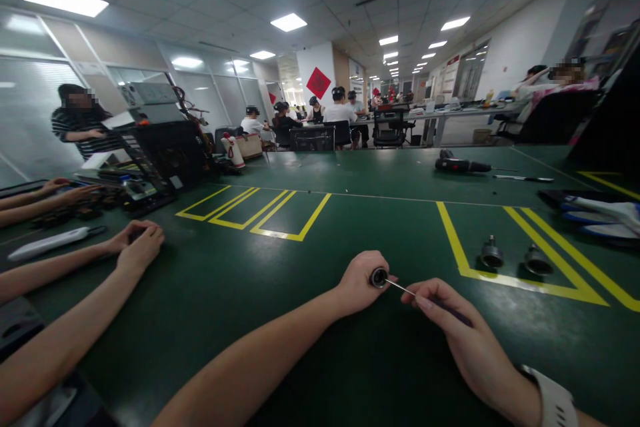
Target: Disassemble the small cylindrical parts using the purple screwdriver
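Wrapped in my left hand (363, 282) is a round, hollow metal fitting (379, 278), its dark ring-shaped opening turned toward me. My right hand (447, 317), with a pale watch band at the wrist, pinches the dark handle of a thin screwdriver (401, 288). Its slim metal shaft points left and its tip meets the rim or opening of the fitting; whether it reaches inside I cannot tell. To the right, two cup-shaped metal fittings with narrow stems, a left one (492, 255) and a right one (539, 262), stand within yellow tape lines (530, 282).
A power drill (461, 164), a slim pen-like rod (523, 178) and blue-white gloves (603, 214) lie on the green table (280, 374). At left, another person's hands (137, 244) rest near a white tool (50, 243). A dark equipment rack (167, 154) stands behind.
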### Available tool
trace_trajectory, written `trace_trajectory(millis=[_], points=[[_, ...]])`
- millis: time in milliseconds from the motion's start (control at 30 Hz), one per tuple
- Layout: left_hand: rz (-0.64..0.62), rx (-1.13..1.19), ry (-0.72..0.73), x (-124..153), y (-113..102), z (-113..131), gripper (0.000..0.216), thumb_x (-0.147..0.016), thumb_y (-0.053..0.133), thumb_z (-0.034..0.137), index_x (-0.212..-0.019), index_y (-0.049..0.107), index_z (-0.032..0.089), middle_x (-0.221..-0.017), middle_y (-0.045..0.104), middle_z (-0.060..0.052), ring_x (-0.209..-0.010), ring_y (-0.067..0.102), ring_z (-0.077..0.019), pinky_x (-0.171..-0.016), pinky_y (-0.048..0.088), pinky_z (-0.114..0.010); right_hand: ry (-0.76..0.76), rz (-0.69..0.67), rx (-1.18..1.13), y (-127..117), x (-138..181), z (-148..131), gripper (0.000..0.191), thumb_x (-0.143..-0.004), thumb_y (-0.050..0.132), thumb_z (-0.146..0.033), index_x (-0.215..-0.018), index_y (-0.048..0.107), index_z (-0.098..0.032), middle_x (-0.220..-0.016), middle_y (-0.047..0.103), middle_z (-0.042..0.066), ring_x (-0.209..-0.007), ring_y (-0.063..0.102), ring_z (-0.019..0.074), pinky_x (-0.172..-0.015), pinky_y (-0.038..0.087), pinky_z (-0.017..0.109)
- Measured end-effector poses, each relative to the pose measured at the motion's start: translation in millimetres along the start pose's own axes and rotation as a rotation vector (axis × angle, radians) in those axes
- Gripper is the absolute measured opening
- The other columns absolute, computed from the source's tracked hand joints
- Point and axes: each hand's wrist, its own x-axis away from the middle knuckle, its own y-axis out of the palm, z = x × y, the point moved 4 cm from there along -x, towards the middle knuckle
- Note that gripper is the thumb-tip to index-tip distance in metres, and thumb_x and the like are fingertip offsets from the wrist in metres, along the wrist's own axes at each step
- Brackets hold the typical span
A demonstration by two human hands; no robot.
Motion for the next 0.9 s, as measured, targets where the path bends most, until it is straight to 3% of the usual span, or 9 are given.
trace_trajectory(millis=[167, 433, 767, 900], points=[[0.002, 0.010, -0.003, -0.3, 0.0, -0.8, 0.023, -0.077, 0.063, 0.028, -0.064, 0.048, 0.017, -0.066, 0.048, 0.003, -0.062, 0.045, -0.0107, -0.061, 0.038, -0.023, 0.010, 0.023, -0.064, 0.0, 0.7, 0.4, 0.017, -0.079, 0.059, -0.040, -0.077, 0.063, -0.023, -0.088, 0.064, 0.003, -0.093, 0.055, 0.0235, -0.084, 0.040, 0.037], [0.020, -0.115, -0.010, 0.6, 1.0, -0.6, 0.021, -0.078, 0.062, 0.024, -0.064, 0.048, 0.017, -0.065, 0.048, 0.003, -0.063, 0.047, -0.0117, -0.062, 0.037, -0.024, -0.064, -0.029, 0.236, 0.4, 7.4, -3.0, 0.021, -0.081, 0.056, -0.044, -0.080, 0.062, -0.024, -0.083, 0.062, 0.003, -0.089, 0.056, 0.0246, -0.072, 0.042, 0.034], [0.015, 0.040, -0.020, 1.0, -2.3, -1.3, 0.024, -0.078, 0.063, 0.029, -0.065, 0.047, 0.017, -0.067, 0.048, 0.003, -0.063, 0.046, -0.0104, -0.063, 0.040, -0.023, 0.018, 0.001, -0.045, 0.3, 4.7, -3.0, 0.018, -0.080, 0.058, -0.039, -0.075, 0.063, -0.023, -0.087, 0.064, 0.004, -0.091, 0.055, 0.0239, -0.081, 0.042, 0.037], [0.015, 0.013, -0.041, 0.8, -1.4, -2.2, 0.022, -0.079, 0.062, 0.028, -0.066, 0.049, 0.017, -0.069, 0.050, 0.002, -0.063, 0.047, -0.0106, -0.063, 0.041, -0.024, -0.002, 0.017, 0.000, -0.4, 4.6, -3.8, 0.019, -0.080, 0.057, -0.041, -0.078, 0.063, -0.023, -0.087, 0.064, 0.004, -0.090, 0.055, 0.0241, -0.078, 0.043, 0.036]])
